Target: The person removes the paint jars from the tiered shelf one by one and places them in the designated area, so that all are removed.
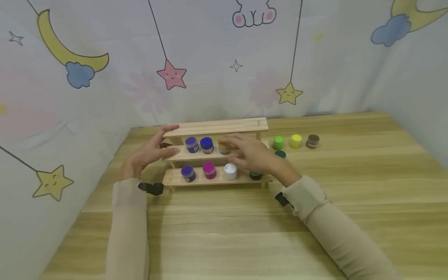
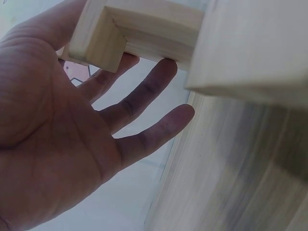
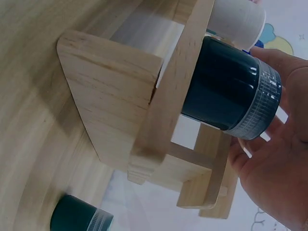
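A three-tier wooden rack stands near the backdrop. At its left end rests my left hand, index finger on the top shelf and thumb on the middle one; its other fingers are spread and fairly straight in the left wrist view. My right hand pinches an orange-yellow paint jar on the middle shelf, beside a blue jar and a purple jar. Below are another purple jar, a magenta jar, a white jar and a dark green jar. The right fingertips are partly hidden.
Right of the rack on the wooden table stand a light green jar, a yellow jar, a brown jar and a second dark green jar. A printed cloth backdrop hangs behind.
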{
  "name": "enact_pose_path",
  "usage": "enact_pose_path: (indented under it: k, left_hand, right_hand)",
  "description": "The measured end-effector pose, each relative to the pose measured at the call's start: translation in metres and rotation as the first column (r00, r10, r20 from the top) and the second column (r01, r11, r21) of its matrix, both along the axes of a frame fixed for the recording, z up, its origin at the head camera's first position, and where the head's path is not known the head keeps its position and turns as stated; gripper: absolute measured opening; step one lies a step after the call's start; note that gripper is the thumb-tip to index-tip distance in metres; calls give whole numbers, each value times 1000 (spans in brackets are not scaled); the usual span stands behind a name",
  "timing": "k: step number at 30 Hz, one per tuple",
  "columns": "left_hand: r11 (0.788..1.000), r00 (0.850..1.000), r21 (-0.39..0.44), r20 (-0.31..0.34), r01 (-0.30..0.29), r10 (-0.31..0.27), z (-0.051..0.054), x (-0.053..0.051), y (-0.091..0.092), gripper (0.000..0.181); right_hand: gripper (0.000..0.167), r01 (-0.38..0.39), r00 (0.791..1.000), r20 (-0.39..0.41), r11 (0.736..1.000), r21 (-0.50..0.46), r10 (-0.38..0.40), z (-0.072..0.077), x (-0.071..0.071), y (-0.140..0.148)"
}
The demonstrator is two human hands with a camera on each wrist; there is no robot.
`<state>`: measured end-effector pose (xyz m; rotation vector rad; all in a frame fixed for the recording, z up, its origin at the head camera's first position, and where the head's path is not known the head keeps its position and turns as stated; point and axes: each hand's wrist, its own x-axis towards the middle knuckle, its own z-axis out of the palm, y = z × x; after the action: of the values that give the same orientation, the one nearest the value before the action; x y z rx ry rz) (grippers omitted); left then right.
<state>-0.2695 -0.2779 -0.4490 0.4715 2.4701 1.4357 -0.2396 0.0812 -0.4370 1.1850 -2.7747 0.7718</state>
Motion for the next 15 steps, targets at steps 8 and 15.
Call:
enact_pose_path:
  k: [8,15]
  left_hand:
    - [1000,1000,-6,-2,3,-3,2,-1,2,80]
    - [999,999,22,-3,32,-32,0,-2,1,79]
  right_hand:
    - [34,-6,999,43,997,-75,10,4,-1,2]
    - [26,-27,998,51,996,-88,32,7,-1,4]
